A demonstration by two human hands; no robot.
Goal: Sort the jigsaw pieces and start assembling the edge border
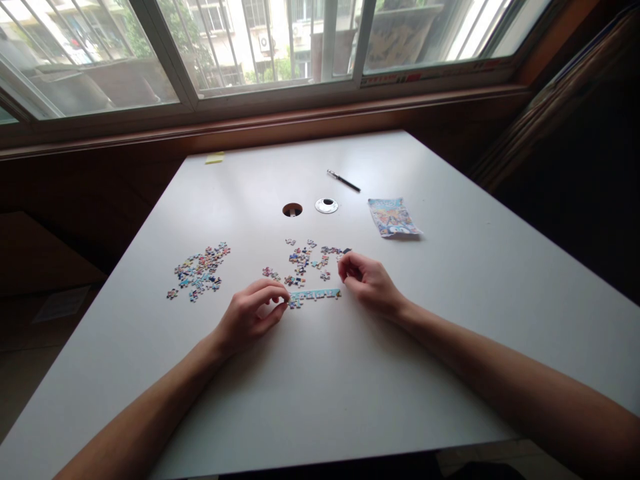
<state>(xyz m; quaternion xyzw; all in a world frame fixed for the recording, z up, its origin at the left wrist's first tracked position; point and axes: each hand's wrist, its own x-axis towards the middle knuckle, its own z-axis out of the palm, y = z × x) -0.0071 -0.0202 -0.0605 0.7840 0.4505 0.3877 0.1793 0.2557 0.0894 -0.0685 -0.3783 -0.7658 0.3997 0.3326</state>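
Observation:
A joined strip of jigsaw pieces (316, 293), light blue along its upper edge, lies flat on the white table. My left hand (255, 308) is closed at the strip's left end, thumb and forefinger pinching its edge. Just above the strip's right end, my right hand (369, 279) is curled with thumb and fingers together; whatever they hold is hidden. Close to those fingertips are loose jigsaw pieces (330, 251). Further loose pieces (300, 259), in mixed colours, lie between the hands, beyond the strip.
A bigger scatter of jigsaw pieces (197, 272) lies at left. Past the hands are a round table hole (293, 210), a silver ring cover (327, 206), a black pen (344, 181) and a printed picture sheet (394, 217). A yellow sticky note (215, 158) is near the far edge.

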